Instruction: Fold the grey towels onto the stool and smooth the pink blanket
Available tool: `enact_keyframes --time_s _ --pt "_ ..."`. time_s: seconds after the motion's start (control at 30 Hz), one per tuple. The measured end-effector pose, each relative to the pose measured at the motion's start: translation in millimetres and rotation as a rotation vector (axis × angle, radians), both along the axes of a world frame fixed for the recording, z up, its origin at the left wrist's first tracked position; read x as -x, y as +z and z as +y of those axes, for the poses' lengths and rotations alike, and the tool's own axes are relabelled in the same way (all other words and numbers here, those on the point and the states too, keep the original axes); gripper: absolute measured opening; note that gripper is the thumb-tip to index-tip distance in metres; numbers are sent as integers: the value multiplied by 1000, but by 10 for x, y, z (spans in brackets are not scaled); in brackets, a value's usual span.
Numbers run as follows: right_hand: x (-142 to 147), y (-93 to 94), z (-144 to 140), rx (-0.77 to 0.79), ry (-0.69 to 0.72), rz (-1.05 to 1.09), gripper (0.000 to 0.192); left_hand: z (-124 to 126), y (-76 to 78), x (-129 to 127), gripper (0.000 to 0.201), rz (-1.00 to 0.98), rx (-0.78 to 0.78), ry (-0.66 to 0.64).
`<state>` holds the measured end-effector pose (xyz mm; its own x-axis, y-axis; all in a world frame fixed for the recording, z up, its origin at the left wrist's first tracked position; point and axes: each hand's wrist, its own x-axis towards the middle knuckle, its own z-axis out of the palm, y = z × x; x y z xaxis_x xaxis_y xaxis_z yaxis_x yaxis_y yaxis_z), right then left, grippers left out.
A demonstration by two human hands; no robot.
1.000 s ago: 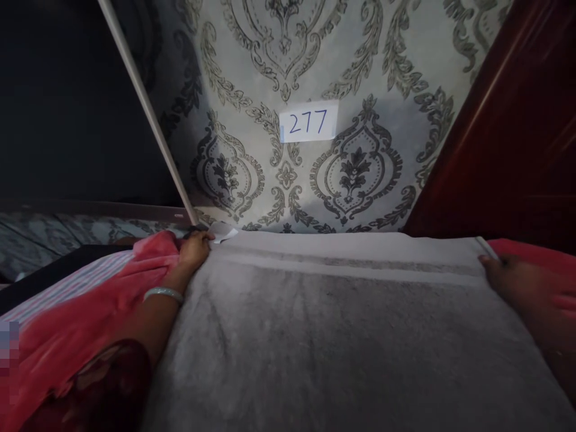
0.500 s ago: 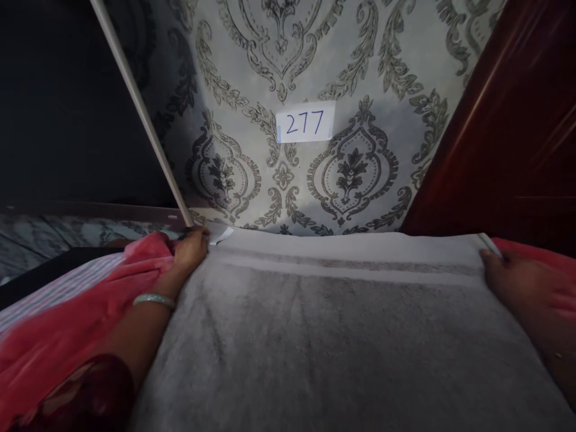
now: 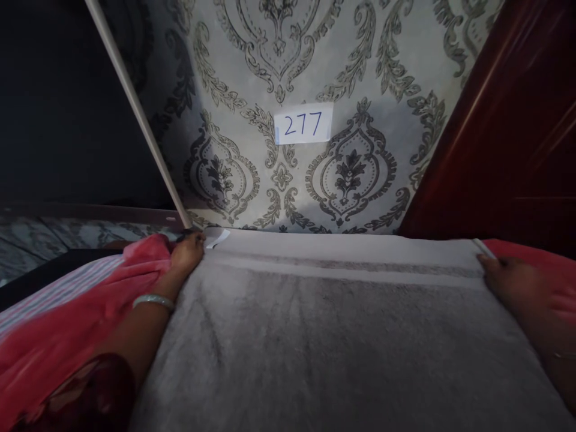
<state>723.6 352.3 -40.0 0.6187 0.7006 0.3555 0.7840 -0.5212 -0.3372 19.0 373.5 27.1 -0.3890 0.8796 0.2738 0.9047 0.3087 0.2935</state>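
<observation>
A grey plush towel (image 3: 333, 336) is stretched out between my hands, its pale woven border along the far edge. My left hand (image 3: 188, 249) is closed on the towel's far left corner, right beside a small white tag (image 3: 219, 239). At the opposite corner, my right hand (image 3: 517, 282) pinches the towel's edge between thumb and fingers. Red fabric (image 3: 103, 312) lies beneath and beside the towel on both sides. The near end of the towel runs out of view at the bottom.
Patterned wallpaper (image 3: 283, 174) rises behind the towel, with a white paper label (image 3: 303, 123) reading 277. A dark screen-like panel (image 3: 67, 114) stands at the left, and a glossy dark red wooden panel (image 3: 508, 144) at the right. Striped cloth (image 3: 58, 282) lies at far left.
Both hands keep their hold on the corners. The left hand and the towel's far edge sit slightly lower and further left in view; the right hand has shifted very little.
</observation>
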Motion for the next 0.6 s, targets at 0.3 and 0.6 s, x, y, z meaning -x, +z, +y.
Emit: enact_keyframes --time_s 0.3,0.6 --pt "436 530 -163 -26 78 -120 72 -122 158 -275 48 315 -48 -66" --pt "1726 296 -103 206 1123 -327 63 -198 -114 -904 63 302 262 -929"
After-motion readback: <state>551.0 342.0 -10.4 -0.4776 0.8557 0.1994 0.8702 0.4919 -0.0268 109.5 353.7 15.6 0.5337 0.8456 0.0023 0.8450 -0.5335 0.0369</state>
